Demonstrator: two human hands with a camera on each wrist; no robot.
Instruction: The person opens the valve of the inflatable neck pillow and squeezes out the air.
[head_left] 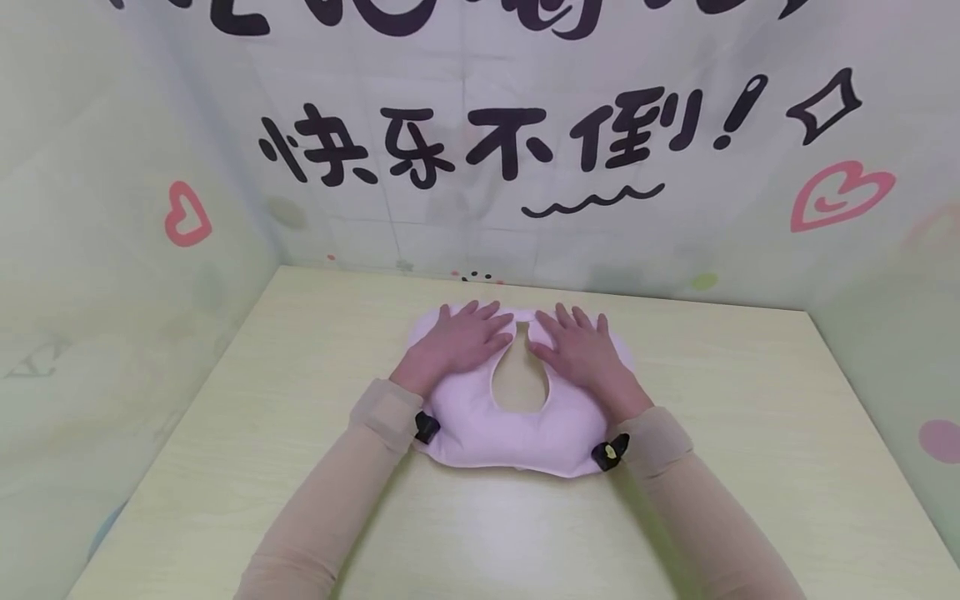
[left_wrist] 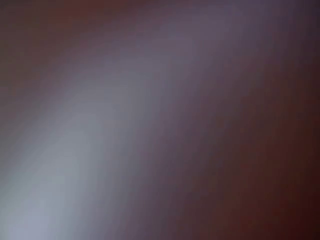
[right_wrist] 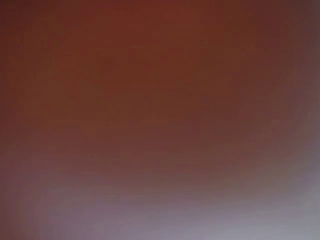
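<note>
A pale pink U-shaped neck pillow (head_left: 517, 437) lies flat on the wooden table (head_left: 495, 533), its two ends meeting at the far side around a teardrop opening. My left hand (head_left: 459, 340) rests palm down on its left arm, fingers spread toward the far edge. On the right arm of the pillow lies my right hand (head_left: 583, 350), fingers also spread and pointing away from me. Neither hand curls round the pillow. Both wrist views are dark and blurred, so no detail of the palms or pillow shows there.
Behind the table hangs a white printed backdrop (head_left: 465, 225) with black lettering. Printed side panels flank the table, the left one bearing a pink heart (head_left: 187, 214). A small black device (head_left: 611, 452) sits at the right wrist, and another black device (head_left: 427, 427) at the left.
</note>
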